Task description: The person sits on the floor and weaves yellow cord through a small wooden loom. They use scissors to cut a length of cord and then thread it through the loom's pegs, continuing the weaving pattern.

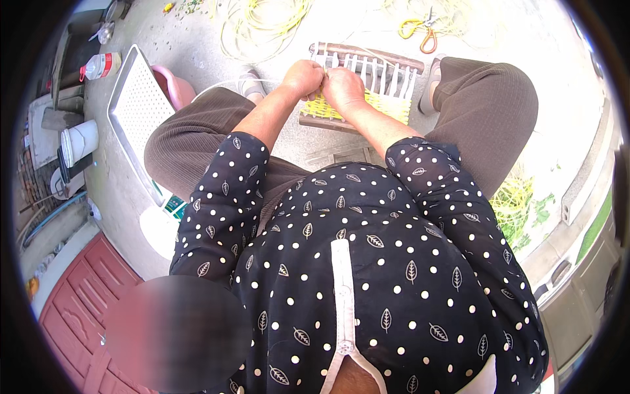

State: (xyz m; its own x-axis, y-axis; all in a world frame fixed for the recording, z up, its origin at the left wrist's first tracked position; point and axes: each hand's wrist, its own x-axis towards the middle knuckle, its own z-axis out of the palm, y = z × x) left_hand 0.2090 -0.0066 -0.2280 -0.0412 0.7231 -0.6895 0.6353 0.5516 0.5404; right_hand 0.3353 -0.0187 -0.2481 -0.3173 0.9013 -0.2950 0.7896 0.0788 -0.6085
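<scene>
Between my knees lies a small wooden frame [389, 58], probably a stool seat, strung with white straps [393, 81]. Yellow strands woven across the straps form a band [389, 106] along its near part. My left hand [302, 80] and my right hand [343, 87] meet over the frame's left side, fingertips almost touching. Both seem to pinch a thin pale-yellow strand [325, 70], though the fingers largely hide the grip. A pale strand [256, 80] trails leftward from my left hand past my shoe.
Orange-and-yellow-handled scissors [427, 43] lie beyond the frame, near coiled yellow strands [266, 24]. To the left stand a perforated white tray [142, 93], a pink basin [172, 86], a plastic bottle [102, 66] and a white bucket [80, 143]. Loose yellow-green strands [514, 197] lie at right.
</scene>
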